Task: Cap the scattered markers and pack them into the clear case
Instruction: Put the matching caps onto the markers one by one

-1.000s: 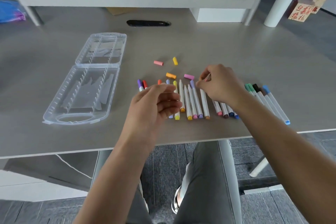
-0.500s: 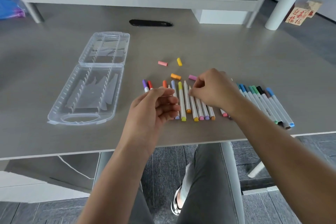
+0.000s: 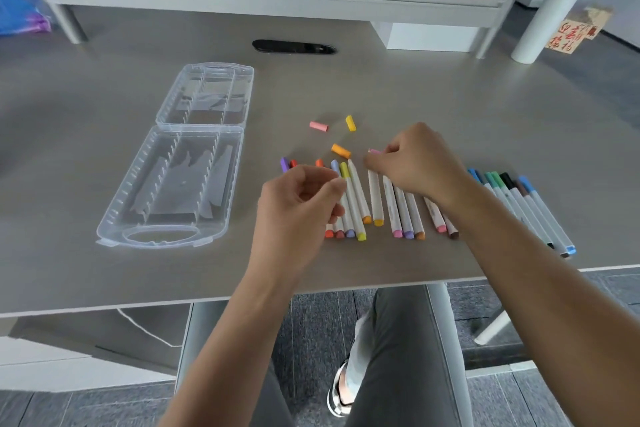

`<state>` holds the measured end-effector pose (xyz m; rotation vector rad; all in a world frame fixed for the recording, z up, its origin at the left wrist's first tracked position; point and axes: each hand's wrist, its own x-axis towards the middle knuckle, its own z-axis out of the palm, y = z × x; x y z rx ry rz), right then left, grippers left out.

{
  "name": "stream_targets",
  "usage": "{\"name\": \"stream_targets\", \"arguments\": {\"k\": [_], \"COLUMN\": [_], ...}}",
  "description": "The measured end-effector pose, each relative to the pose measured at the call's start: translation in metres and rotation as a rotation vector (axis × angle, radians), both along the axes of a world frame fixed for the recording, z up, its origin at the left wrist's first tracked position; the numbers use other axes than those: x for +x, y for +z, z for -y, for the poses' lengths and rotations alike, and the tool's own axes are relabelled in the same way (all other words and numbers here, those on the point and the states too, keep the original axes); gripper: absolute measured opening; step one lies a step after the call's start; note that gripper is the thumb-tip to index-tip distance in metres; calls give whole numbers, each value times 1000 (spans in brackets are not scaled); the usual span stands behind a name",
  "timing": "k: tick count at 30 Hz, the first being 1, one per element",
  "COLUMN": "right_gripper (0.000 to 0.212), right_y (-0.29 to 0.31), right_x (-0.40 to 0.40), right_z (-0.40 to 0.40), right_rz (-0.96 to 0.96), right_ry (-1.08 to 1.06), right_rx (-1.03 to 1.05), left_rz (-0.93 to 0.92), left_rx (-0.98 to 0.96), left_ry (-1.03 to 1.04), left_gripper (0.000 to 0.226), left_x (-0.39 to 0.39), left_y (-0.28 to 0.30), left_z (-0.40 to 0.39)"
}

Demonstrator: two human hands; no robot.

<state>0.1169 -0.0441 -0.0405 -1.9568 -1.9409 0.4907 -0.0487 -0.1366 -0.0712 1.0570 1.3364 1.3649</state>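
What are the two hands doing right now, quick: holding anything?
Left hand: fingers loosely curled over the markers, nothing visibly held.
Right hand: fingertips pinch a pink cap at the marker row.

A single head-worn view looked forward and down from above the near edge of the desk (image 3: 104, 270). It sat close over the hands, the left hand (image 3: 298, 208) and right hand (image 3: 415, 163) near the middle. The wide lens took in the far shelf (image 3: 277, 7) and the floor (image 3: 311, 322) below.
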Motion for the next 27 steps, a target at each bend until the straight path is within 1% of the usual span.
{"name": "stream_targets", "arguments": {"k": [1,3,5,8,12,14,16,19,21,24,27], "right_gripper": [49,49,46,37,31,19,10,9,9,6,7], "right_y": [3,7,10,9,-3,-12,-17,-22,-24,-26,-26], "right_x": [1,2,-2,-11,-15,-14,-17,-28,-34,-37,-35], "right_z": [-1,-3,-5,-11,-28,-41,-49,-57,-61,-65,-64], "right_rz": [-84,-212,-283,-329,-301,-216,-107,30,78,75,49], "right_ry": [3,12,25,63,82,72,93,139,138,158,174], "right_rx": [8,20,32,43,98,153,152,94,70,62,81], "left_rz": [-46,-52,21,218,453,552,615,626,619,610,626], "left_rx": [3,-13,-68,-128,-184,-191,-185,-178,-173,-173,-183], "left_ry": [-3,-22,-71,-156,-129,-104,-85,-73,-65,-62,-53], "left_gripper": [7,17,25,15,16,13,14,24,29,30,28], "left_x": [2,9,16,22,16,10,3,-5,-9,-12,-13], "left_y": [1,3,7,13,13,11,12,12,12,12,11], "left_z": [-2,-8,-15,-23,-31,-32,-32,-31,-30,-29,-30]}}
